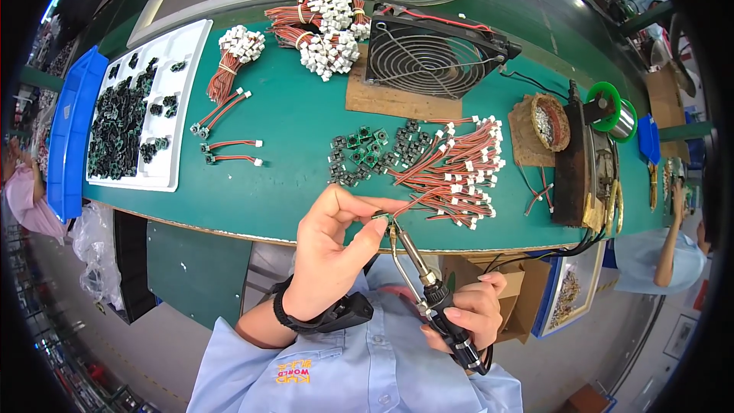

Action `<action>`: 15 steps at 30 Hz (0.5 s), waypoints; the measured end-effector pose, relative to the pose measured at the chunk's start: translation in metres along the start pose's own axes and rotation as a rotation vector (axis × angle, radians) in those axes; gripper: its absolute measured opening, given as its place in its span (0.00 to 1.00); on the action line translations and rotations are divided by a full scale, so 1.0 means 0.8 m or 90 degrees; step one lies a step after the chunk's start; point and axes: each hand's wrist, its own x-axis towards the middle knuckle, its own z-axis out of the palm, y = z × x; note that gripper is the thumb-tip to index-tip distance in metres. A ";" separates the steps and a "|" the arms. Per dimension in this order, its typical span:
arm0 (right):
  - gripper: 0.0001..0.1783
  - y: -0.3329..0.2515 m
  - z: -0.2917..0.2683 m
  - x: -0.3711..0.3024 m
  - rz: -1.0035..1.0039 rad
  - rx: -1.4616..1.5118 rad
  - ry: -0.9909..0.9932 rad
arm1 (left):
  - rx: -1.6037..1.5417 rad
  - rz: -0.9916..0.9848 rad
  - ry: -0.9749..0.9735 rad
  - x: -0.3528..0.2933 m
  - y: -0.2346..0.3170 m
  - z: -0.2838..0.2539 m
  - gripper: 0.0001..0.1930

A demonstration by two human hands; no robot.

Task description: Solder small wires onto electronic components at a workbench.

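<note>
Between the thumb and forefinger of my left hand [329, 248] is a small green circuit board [381, 216], mostly hidden by the fingertips. A red-and-black wire lead [417, 200] runs by it toward the pile; I cannot tell if they are joined. My right hand [475, 313] is closed around the black handle of a soldering iron [440, 302] with a thin metal feed tube alongside. Its tip meets the board at my left fingertips. Just beyond lie loose small boards [367, 151] and a heap of boards with wire leads [455, 168].
A black fan [428, 57] stands behind the heap. Bundled wires with white connectors [329, 53] lie farther back. At left are a white tray [195, 61] of parts and a blue bin [73, 130]. Solder spool [625, 121], brown bowl [562, 134] and other people are at right.
</note>
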 end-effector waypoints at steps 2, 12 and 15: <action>0.30 0.001 0.000 -0.002 -0.010 -0.007 0.004 | 0.000 -0.005 0.004 -0.001 0.001 0.001 0.05; 0.28 0.005 0.001 -0.011 -0.033 -0.025 -0.002 | -0.017 0.005 0.009 -0.002 -0.002 0.002 0.06; 0.29 0.005 -0.001 -0.010 -0.037 -0.026 -0.002 | 0.046 0.038 0.013 -0.002 -0.003 0.002 0.07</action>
